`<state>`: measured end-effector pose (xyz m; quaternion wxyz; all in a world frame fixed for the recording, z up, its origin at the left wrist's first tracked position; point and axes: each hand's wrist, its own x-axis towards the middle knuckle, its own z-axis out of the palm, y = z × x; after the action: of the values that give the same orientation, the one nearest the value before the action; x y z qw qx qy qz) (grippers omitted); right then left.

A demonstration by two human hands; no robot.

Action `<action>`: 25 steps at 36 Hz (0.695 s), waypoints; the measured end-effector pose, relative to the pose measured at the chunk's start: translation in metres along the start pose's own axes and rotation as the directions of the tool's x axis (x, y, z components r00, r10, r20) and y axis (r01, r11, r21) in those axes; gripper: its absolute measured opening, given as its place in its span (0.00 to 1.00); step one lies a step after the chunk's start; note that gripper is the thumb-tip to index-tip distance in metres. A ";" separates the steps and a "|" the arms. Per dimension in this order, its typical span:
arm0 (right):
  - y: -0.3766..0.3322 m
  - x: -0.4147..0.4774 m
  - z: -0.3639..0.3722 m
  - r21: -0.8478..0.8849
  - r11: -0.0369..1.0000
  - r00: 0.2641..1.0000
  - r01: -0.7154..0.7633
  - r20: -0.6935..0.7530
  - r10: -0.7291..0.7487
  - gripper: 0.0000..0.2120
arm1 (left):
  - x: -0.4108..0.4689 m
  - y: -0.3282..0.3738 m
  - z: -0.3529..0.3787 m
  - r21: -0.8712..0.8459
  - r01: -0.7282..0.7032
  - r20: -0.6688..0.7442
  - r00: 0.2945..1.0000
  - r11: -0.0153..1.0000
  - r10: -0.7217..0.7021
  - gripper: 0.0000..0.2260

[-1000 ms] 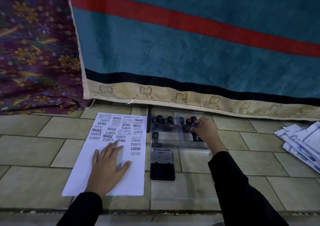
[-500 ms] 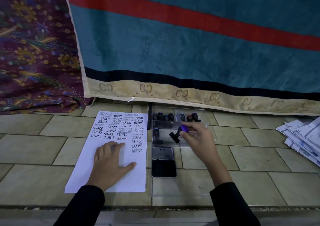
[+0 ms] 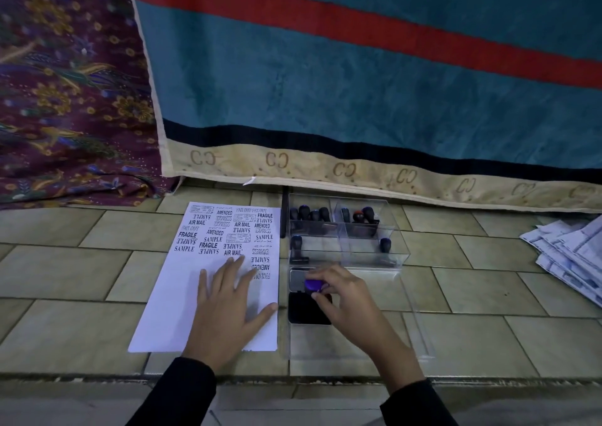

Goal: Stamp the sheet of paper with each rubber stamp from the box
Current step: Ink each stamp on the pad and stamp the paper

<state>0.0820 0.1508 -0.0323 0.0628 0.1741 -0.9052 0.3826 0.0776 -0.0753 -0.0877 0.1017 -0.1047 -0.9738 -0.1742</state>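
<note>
Fingertips (image 3: 321, 296) of the right hand (image 3: 350, 298) pinch a purple-topped stamp (image 3: 314, 284) from above, closed around its knob, and hold it down over the ink pad (image 3: 308, 308). Whether the rubber face is touching the ink is hidden by the fingers; judging by the posture, this is the inking step. The top grip suits a straight press, so the face would load evenly.

The left hand (image 3: 224, 311) lies flat and spread on the paper (image 3: 169, 311), gripping nothing; it pins the sheet so it will not slide when a stamp comes down. Above its fingers the upper half of the paper is crowded with prints such as FRAGILE, SAMPLE and AIR MAIL, while the lower half is blank, which leaves room for the next mark.

The pad sits just beside the sheet's right edge, and the clear box (image 3: 374, 240) stands just beyond the pad, several dark stamps upright in its compartments. That line-up keeps box, ink and paper within a short reach. Loose papers (image 3: 566, 256) lie well apart at the right.
</note>
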 end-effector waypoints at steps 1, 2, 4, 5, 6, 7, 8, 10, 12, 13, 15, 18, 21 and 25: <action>0.000 -0.001 0.001 0.001 1.000 1.000 0.005 -0.012 -0.005 0.14 | 0.000 0.005 0.000 -0.022 -0.024 0.006 1.000 0.999 0.024 0.33; 0.000 -0.002 0.002 0.003 1.000 1.000 0.012 -0.024 -0.012 0.14 | 0.001 0.009 0.000 -0.042 -0.045 0.017 0.999 0.998 0.046 0.34; 0.000 -0.004 0.005 -0.001 1.000 0.999 0.026 -0.045 -0.026 0.14 | 0.002 0.017 0.002 -0.071 -0.071 0.044 0.996 0.995 0.074 0.37; 0.000 -0.004 0.006 -0.008 1.000 0.998 0.029 -0.059 -0.030 0.14 | 0.003 0.020 0.003 -0.082 -0.078 0.052 0.995 0.994 0.082 0.38; 0.000 -0.005 0.008 -0.017 0.999 0.997 0.030 -0.075 -0.031 0.14 | 0.004 0.023 0.005 -0.095 -0.081 0.055 0.995 0.992 0.087 0.40; -0.001 -0.006 0.009 -0.028 0.999 0.995 0.029 -0.092 -0.032 0.13 | 0.006 0.025 0.007 -0.103 -0.081 0.060 0.994 0.991 0.088 0.41; -0.002 -0.006 0.011 -0.040 0.999 0.994 0.029 -0.108 -0.033 0.13 | 0.006 0.026 0.008 -0.105 -0.080 0.069 0.994 0.991 0.087 0.43; -0.004 -0.008 0.013 -0.060 0.998 0.989 0.025 -0.141 -0.034 0.13 | 0.007 0.028 0.010 -0.107 -0.071 0.081 0.993 0.992 0.080 0.43; -0.006 -0.010 0.015 -0.057 0.998 0.985 0.002 -0.171 -0.011 0.13 | 0.008 0.028 0.013 -0.123 -0.057 0.089 0.994 0.991 0.068 0.40; -0.006 -0.011 0.015 -0.060 0.998 0.984 -0.004 -0.178 -0.007 0.12 | 0.008 0.027 0.014 -0.131 -0.053 0.090 0.994 0.990 0.065 0.39; -0.006 -0.011 0.016 -0.082 0.997 0.982 0.008 -0.185 -0.023 0.10 | 0.007 0.026 0.017 -0.139 -0.054 0.084 0.994 0.989 0.066 0.37; -0.005 -0.011 0.016 -0.096 0.995 0.980 0.025 -0.194 -0.043 0.08 | 0.005 0.024 0.021 -0.163 -0.062 0.052 0.996 0.985 0.072 0.36; -0.007 -0.009 0.015 -0.113 0.993 0.977 0.034 -0.203 -0.057 0.06 | 0.006 0.024 0.020 -0.154 -0.067 0.053 0.996 0.986 0.076 0.37; -0.009 0.003 0.013 -0.102 0.994 0.968 0.034 -0.245 -0.058 0.06 | 0.019 0.024 0.015 -0.163 -0.073 0.047 0.996 0.984 0.082 0.36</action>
<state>0.0825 0.1348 -0.0347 0.1922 0.1427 -0.9036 0.3553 0.0632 -0.0443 -0.0893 0.0734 -0.1549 -0.9542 -0.2452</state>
